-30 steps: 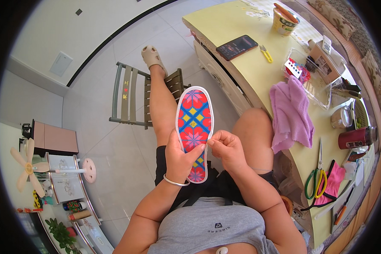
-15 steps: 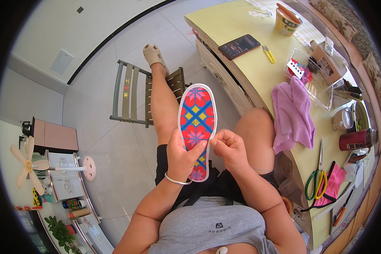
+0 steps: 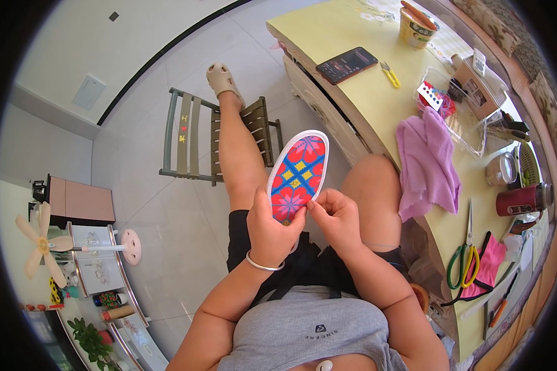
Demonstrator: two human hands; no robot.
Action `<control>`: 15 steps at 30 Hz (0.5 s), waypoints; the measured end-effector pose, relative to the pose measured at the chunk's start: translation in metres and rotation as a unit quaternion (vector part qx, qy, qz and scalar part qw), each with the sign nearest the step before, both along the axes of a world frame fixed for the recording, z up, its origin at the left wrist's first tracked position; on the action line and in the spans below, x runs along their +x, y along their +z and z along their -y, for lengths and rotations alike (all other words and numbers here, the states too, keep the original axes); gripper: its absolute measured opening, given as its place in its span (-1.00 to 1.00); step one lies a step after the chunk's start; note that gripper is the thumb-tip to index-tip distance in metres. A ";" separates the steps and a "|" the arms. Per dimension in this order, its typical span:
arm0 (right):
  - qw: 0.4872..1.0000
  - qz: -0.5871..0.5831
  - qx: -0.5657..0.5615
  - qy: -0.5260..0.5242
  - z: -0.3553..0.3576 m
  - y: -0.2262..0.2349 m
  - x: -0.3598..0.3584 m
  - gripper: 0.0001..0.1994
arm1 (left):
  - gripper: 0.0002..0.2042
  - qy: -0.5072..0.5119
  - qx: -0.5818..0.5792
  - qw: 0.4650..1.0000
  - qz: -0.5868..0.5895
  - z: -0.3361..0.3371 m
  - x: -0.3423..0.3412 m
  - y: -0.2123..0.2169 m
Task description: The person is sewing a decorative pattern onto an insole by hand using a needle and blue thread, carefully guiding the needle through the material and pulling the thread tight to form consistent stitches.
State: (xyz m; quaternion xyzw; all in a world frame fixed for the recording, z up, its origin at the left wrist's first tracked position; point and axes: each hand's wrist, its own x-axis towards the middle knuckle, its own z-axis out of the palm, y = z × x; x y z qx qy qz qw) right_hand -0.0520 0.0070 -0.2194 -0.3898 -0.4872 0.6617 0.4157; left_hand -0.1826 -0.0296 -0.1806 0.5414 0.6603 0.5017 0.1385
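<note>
**Red, pink, blue and yellow patterned fabric insole (image 3: 298, 179) held in two hands**

A long table with a pale yellow cover (image 3: 368, 80) fills the right side of the frame; a dark slatted folding chair (image 3: 195, 136) stands left of upper centre. A fluffy lilac towel (image 3: 428, 164) hangs over the table's near edge. The white-edged insole is tilted at frame centre. A clear plastic tray (image 3: 463, 130), upper right, contains red and pink thread (image 3: 447, 109) and a white punched card (image 3: 429, 96).

The left hand (image 3: 273, 226) is closed around the insole's lower part, thumb in front. The right hand (image 3: 337, 216) is nearly closed, thumb and forefinger pinching its right edge; any needle between them cannot be made out.

At right lies a maroon cylindrical container (image 3: 518, 201), its inside hidden. A yellow-and-white tub (image 3: 416, 32), upper right, has a long brown object across its mouth. The round clear jar's (image 3: 500, 170) contents are unclear.
</note>
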 end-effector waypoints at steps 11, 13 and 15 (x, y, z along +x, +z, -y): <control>0.998 -0.058 0.020 0.015 -0.002 -0.007 -0.001 -0.87 | -0.53 -0.033 -0.063 0.980 0.186 0.002 -0.013 -0.006; 0.997 -0.077 -0.006 0.023 -0.002 -0.004 0.000 -0.87 | -0.54 -0.033 -0.059 0.975 0.213 0.001 -0.011 -0.005; 0.995 -0.093 -0.026 0.032 -0.002 -0.002 0.001 -0.87 | -0.55 -0.030 -0.060 0.973 0.220 0.001 -0.010 -0.003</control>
